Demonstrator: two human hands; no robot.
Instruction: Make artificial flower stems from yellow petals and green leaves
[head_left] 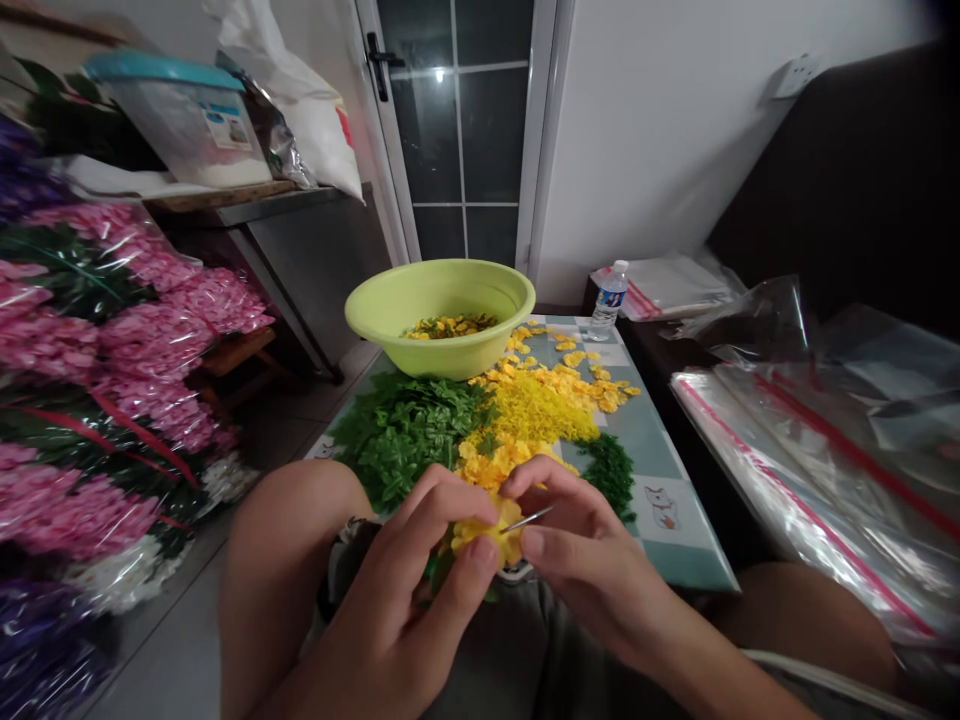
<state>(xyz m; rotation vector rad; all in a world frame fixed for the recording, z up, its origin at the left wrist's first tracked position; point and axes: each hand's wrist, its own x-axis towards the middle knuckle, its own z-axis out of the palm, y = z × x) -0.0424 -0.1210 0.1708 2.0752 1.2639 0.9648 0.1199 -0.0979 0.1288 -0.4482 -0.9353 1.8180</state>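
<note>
Your hands meet just above your lap around a ruffled yellow artificial flower (486, 533), its thin, crinkled petals layered in a loose cluster; it sits at the near edge of the table, held in the air between your hands; your left hand (397, 600) is curled, its fingertips (457, 500) pressed against the flower in a pinching grasp; your right hand (592, 570) is also closed in a pinch, with a slim, shiny metal needle (527, 518) between its thumb and forefinger, one end at the petals; just beyond lie loose heaps on a table covered in smooth, pale teal checked oilcloth (664, 505) printed with a cartoon cat; small, jagged green leaves (405, 430) form the largest mound, a smaller green heap (611, 475) lies to the right, and fine yellow pieces (532, 410) merge into scattered orange-yellow petals (559, 375); farther on, a round lime-green plastic bowl (442, 350) holds a shallow mix of yellow and green pieces (450, 326); to your right are a water bottle (609, 300) and crinkly clear plastic bags (795, 470) with red strips; to your left, pink artificial flowers (112, 350) are wrapped in glossy cellophane.
</note>
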